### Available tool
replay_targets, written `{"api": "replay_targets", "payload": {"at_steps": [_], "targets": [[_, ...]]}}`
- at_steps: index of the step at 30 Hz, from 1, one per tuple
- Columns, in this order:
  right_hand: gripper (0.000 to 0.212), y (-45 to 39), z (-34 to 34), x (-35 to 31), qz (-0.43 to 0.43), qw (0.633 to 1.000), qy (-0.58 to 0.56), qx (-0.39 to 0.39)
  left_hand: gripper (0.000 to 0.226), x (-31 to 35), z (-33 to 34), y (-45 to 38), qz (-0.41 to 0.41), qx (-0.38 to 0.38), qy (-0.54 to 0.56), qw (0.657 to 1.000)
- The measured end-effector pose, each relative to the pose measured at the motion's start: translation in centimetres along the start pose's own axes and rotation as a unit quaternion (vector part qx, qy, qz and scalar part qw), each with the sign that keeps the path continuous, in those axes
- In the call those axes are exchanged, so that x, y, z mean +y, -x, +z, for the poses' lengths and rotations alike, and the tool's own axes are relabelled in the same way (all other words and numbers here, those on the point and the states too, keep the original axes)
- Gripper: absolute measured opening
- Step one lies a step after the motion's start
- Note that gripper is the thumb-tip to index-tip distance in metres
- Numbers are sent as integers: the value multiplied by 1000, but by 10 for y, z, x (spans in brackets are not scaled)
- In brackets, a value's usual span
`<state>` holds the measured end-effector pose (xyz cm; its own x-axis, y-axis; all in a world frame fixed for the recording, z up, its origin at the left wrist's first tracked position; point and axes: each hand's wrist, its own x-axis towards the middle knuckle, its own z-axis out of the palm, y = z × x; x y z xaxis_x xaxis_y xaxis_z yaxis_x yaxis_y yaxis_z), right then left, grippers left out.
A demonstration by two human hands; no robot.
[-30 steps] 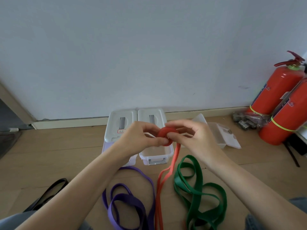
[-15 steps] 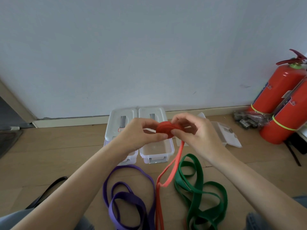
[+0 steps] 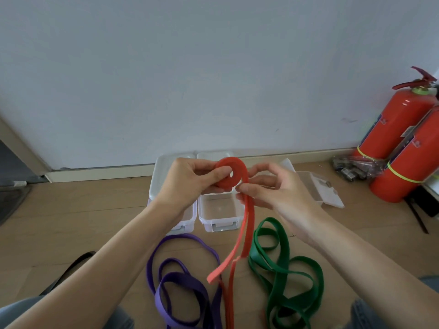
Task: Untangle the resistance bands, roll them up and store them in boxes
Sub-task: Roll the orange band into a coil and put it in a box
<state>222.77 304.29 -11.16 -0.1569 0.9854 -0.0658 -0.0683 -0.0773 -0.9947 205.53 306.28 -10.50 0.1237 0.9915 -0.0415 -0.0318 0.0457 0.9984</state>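
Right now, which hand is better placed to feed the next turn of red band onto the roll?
Right hand: it pinches the loose red band just below the roll, which the left hand grips.

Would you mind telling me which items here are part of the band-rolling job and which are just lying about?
Part of the job:
- red band, partly rolled, held by the left hand and right hand
- purple band on the floor
- green band on the floor
- clear boxes

Lying about:
- fire extinguishers
- black strap
- bagged metal parts
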Motion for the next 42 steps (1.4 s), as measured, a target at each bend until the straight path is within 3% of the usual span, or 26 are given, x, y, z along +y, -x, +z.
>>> {"api": "replay_targets", "payload": {"at_steps": [4,9,13,15,19,24,29,31,33,37,42], "targets": [[24,0,3,7,-32,999,4,32,6,-4,2,1,-5,-22,-17,1000],[18,-4,1,4,-116,973,197,29,14,-5,-12,-1,-38,-113,-169,978],[24,-5,0,-2,-169,943,288,-2,15,-2,-13,0,-57,-135,-144,979],[24,-5,-1,-2,-161,948,275,-6,15,-1,-12,1,-49,-112,-137,983],[22,-4,-3,1,-82,991,103,16,23,-1,-9,-1,-30,-38,-29,998],[34,-1,5,10,-66,998,12,16,18,-4,-2,-1,-29,2,49,998],[19,-6,0,12,-124,984,124,37,16,-13,-3,1,-35,-50,-64,996],[22,-5,1,10,-181,954,238,1,17,-11,-9,0,-47,-110,-164,979],[26,-6,1,8,-202,931,305,-21,16,-9,-11,1,-53,-151,-194,968],[24,-5,2,9,-187,929,316,-37,15,-5,-10,2,-49,-143,-133,979],[22,-7,0,13,-136,953,271,15,14,-7,-4,2,-10,-104,-210,972]]}}
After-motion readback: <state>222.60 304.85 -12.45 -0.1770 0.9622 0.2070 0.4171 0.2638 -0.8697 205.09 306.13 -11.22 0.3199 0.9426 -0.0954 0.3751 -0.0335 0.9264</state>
